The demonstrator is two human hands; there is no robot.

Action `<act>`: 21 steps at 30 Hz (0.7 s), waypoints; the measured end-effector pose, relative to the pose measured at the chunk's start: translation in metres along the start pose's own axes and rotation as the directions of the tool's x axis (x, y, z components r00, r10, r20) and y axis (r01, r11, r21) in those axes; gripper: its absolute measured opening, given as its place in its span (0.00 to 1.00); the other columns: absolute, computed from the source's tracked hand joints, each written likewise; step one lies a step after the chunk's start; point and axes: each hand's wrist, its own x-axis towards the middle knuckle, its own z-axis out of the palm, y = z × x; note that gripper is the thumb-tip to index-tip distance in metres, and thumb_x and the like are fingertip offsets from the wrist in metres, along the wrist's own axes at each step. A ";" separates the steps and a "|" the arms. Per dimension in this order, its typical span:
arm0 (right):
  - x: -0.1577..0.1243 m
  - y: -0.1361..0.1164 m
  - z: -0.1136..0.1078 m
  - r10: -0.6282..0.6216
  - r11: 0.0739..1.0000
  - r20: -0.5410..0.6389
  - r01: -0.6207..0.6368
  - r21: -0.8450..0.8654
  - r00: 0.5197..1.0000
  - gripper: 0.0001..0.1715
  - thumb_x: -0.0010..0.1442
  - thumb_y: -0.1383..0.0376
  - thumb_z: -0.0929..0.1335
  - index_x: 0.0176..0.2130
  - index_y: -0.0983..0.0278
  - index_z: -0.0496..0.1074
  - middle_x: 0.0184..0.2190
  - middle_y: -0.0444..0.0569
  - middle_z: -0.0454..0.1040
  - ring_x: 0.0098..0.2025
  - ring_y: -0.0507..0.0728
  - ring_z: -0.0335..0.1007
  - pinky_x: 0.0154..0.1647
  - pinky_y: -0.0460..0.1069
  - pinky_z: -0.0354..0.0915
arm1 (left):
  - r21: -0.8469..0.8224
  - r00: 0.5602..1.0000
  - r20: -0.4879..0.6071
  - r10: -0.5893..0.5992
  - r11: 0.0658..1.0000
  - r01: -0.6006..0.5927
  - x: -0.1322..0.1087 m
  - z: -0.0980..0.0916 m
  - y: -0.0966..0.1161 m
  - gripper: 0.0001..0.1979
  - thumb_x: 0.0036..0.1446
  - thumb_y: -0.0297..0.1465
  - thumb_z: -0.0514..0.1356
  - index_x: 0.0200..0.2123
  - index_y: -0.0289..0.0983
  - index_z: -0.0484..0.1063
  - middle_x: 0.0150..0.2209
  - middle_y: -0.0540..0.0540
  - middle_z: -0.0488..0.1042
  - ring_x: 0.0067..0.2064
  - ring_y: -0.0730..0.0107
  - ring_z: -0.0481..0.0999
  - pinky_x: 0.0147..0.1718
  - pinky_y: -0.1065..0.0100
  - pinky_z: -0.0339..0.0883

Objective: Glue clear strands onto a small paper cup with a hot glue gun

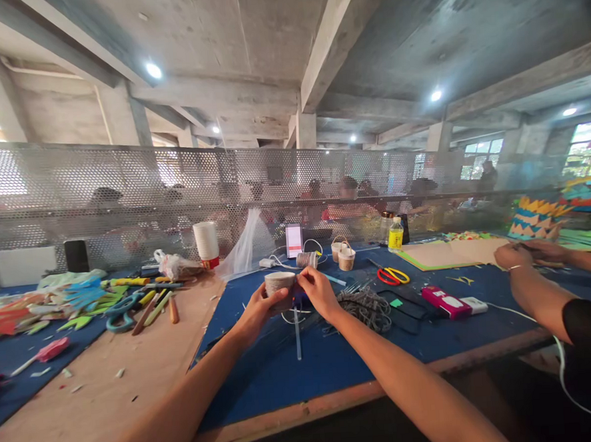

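Observation:
My left hand (257,310) is closed around a small cup (280,283) that looks wrapped in greyish-beige cord. My right hand (318,293) pinches at the cup's right side; what lies between its fingertips is too small to make out. Below the cup, a translucent glue stick (297,337) points toward me, its far end hidden behind the hands. A spool of cord (307,260) lies just beyond my right hand. To the right of that hand is a tangled heap of grey cord (365,309). Two small cups with handles (346,258) stand farther back.
Red-and-yellow scissors (393,276), a magenta box (445,303) and a yellow-labelled bottle (395,235) are to the right. Blue-handled scissors (122,313) and tools lie left, near stacked paper cups (206,243). A phone (293,241) stands ahead. Another person's hands (518,257) work at right.

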 end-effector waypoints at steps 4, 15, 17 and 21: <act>0.000 0.001 0.000 0.008 1.000 0.013 -0.008 0.024 1.000 0.15 0.62 0.53 0.65 0.30 0.60 0.69 0.28 0.44 0.74 0.31 0.57 0.72 0.37 0.50 0.64 | 0.008 1.000 0.004 0.003 1.000 -0.003 0.000 0.000 0.001 0.33 0.49 0.42 0.75 0.55 0.34 0.75 0.52 0.34 0.80 0.50 0.50 0.80 0.49 0.55 0.73; 0.001 -0.001 -0.001 0.017 0.999 0.013 -0.017 0.030 1.000 0.14 0.62 0.54 0.66 0.30 0.60 0.69 0.28 0.44 0.75 0.31 0.57 0.73 0.37 0.50 0.65 | 0.013 1.000 0.012 0.003 1.000 -0.003 -0.002 0.001 0.001 0.33 0.49 0.42 0.75 0.55 0.34 0.76 0.51 0.35 0.81 0.49 0.51 0.81 0.49 0.55 0.72; 0.001 -0.001 -0.001 0.017 0.999 0.011 -0.018 0.029 1.000 0.14 0.62 0.54 0.66 0.29 0.60 0.69 0.28 0.44 0.75 0.31 0.57 0.73 0.37 0.50 0.66 | 0.007 1.000 0.003 0.007 1.000 -0.007 -0.001 0.001 0.001 0.32 0.48 0.42 0.75 0.55 0.35 0.76 0.50 0.35 0.81 0.49 0.50 0.81 0.48 0.55 0.72; 0.001 -0.001 0.000 0.031 0.998 0.023 -0.032 0.046 0.999 0.13 0.61 0.55 0.66 0.29 0.59 0.69 0.27 0.43 0.75 0.31 0.56 0.73 0.37 0.49 0.66 | -0.003 1.000 0.012 0.008 1.000 -0.008 -0.001 0.001 0.000 0.32 0.48 0.42 0.75 0.54 0.35 0.76 0.50 0.35 0.81 0.49 0.49 0.81 0.49 0.54 0.73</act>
